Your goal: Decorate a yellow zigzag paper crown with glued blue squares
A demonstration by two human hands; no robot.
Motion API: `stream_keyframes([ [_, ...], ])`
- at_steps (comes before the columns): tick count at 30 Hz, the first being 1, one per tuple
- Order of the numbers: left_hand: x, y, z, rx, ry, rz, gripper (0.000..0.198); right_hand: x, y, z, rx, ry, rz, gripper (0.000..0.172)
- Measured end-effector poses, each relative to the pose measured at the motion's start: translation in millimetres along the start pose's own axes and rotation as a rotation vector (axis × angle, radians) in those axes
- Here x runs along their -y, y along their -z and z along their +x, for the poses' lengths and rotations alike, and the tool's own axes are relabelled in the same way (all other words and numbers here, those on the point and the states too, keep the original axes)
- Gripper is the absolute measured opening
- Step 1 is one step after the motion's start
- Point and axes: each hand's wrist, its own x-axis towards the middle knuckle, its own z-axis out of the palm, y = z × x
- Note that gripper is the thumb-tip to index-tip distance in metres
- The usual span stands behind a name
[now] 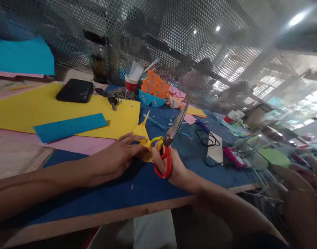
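Note:
Near the middle of the blue-topped table, my left hand point(122, 155) is closed on a folded piece of yellow paper point(141, 131), fingers pressing along its side. A narrow pointed strip of that paper sticks up above the fingers. My right hand point(177, 166) holds a pair of scissors point(176, 126) with one red and one yellow handle loop, fingers through the loops. The blades lie together and point up and away from me, apart from the yellow paper. Part of the paper's lower edge is hidden behind my hands.
Left, a black wallet-like case point(75, 90), keys point(113, 101) and a blue paper strip point(71, 127) lie on a yellow sheet point(117, 119). Behind stand a red-and-white cup point(131, 84) and an orange folded paper point(154, 84). Right are a black cord point(206, 141) and a pink pouch point(234, 157).

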Motion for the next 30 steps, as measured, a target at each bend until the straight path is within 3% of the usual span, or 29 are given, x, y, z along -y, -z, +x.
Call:
stream_keyframes([
  [7,5,-2.5,-2,-0.016,-0.064,0.007,0.076,4,7,0,-0.055,0.022,-0.043,0.019],
  [12,6,-3.5,-4,-0.030,-0.057,-0.013,0.080,6,10,-4,-0.086,0.015,-0.012,0.011],
  [17,9,-5.1,-5,-0.053,-0.078,-0.028,0.084,5,10,-4,-0.082,0.002,-0.050,0.018],
  [30,10,-3.6,-5,-0.033,-0.067,0.026,0.074,12,5,-6,-0.030,-0.017,-0.026,0.019],
])
